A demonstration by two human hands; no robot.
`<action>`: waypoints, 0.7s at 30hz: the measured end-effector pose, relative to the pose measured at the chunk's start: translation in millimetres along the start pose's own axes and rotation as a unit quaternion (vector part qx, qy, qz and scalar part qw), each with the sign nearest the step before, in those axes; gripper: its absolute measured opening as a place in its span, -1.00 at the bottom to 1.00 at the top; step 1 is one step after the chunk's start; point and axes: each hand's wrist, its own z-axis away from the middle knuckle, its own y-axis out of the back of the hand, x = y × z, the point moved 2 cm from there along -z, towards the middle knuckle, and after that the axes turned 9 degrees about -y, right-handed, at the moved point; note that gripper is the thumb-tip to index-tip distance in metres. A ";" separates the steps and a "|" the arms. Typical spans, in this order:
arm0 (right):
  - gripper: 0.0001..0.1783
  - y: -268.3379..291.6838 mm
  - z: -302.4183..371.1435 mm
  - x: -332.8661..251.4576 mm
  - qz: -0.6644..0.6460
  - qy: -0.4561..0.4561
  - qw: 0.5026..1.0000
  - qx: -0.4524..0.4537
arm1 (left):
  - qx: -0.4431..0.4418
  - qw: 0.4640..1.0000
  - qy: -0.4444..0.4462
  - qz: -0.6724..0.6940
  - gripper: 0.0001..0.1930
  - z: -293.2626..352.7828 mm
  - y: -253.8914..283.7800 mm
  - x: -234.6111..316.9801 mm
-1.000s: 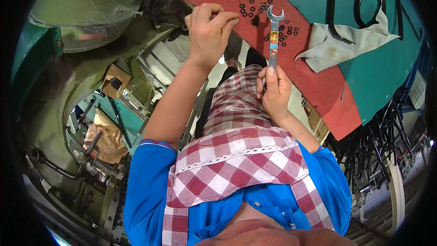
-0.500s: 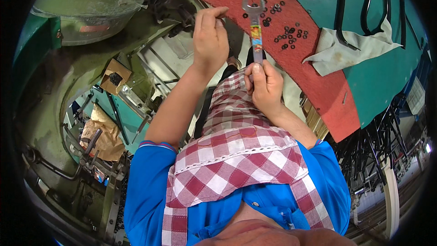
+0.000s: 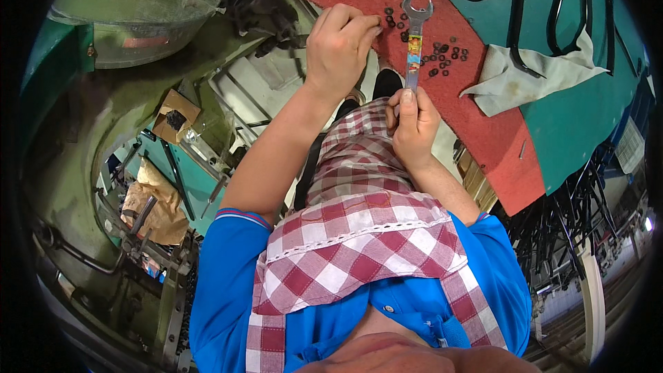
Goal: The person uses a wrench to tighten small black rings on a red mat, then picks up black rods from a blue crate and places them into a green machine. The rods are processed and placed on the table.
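An open-end wrench (image 3: 414, 55) with a colourful sticker on its shank points away from me. My right hand (image 3: 416, 128) is closed round its near end, thumb on top. The jaw of the wrench is over a red mat (image 3: 483, 117), among small dark rings (image 3: 434, 72) that lie scattered there. At the mat's near left edge is my left hand (image 3: 340, 48), its fingers bent together in a pinch beside a few rings. Whatever lies between those fingertips is hidden.
Bent black rods (image 3: 516, 14) and a pale cloth (image 3: 507, 79) lie on the green tabletop (image 3: 580, 124) at right. More black rods (image 3: 559, 214) stand below it. A large green machine (image 3: 141, 10) fills the left, with a small cardboard box (image 3: 186, 105) on it.
My left hand has moved right to the mat's edge, its fingers curling into a pinch. My right hand has shifted the wrench to the right.
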 end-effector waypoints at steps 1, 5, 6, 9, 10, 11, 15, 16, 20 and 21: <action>-0.65 1.7 -0.4 0.2 -0.001 0.000 1.000 0.002 | -0.008 1.000 0.004 -0.001 -0.86 -1.7 -0.5 0.3; -0.65 6.2 0.4 -4.1 0.006 -0.006 1.000 0.015 | -0.031 0.999 0.037 0.001 -0.91 -3.8 -1.1 -1.5; -0.65 7.9 1.0 -4.3 0.004 -0.009 1.000 0.014 | -0.034 0.998 0.050 0.002 -0.92 -3.7 -0.7 -2.7; -0.64 10.4 1.9 -5.0 0.007 -0.018 1.000 0.017 | -0.035 0.998 0.050 0.007 -0.92 -8.4 4.2 -6.4; -0.64 10.7 2.0 -5.3 0.010 -0.022 1.000 0.019 | -0.037 0.998 0.043 0.006 -0.91 -8.6 5.5 -8.1; -0.65 10.5 2.4 -6.2 0.015 -0.018 1.000 0.019 | -0.038 0.999 0.037 0.005 -0.91 -8.5 6.8 -10.0; -0.65 8.1 3.2 -3.7 0.012 -0.016 1.000 0.010 | -0.056 0.998 -0.014 -0.021 -0.86 -6.8 10.8 -13.9; -0.65 7.4 2.8 -2.4 0.006 -0.017 1.000 0.007 | -0.053 0.998 0.008 -0.028 -0.85 -6.2 10.4 -14.5; -0.65 5.7 2.3 -1.7 0.004 -0.030 1.000 -0.006 | -0.038 0.996 0.084 -0.024 -0.84 -3.2 11.5 -14.9; -0.65 5.2 1.7 -1.2 0.007 -0.025 1.000 -0.006 | -0.034 0.994 0.099 -0.015 -0.84 -2.1 12.4 -15.1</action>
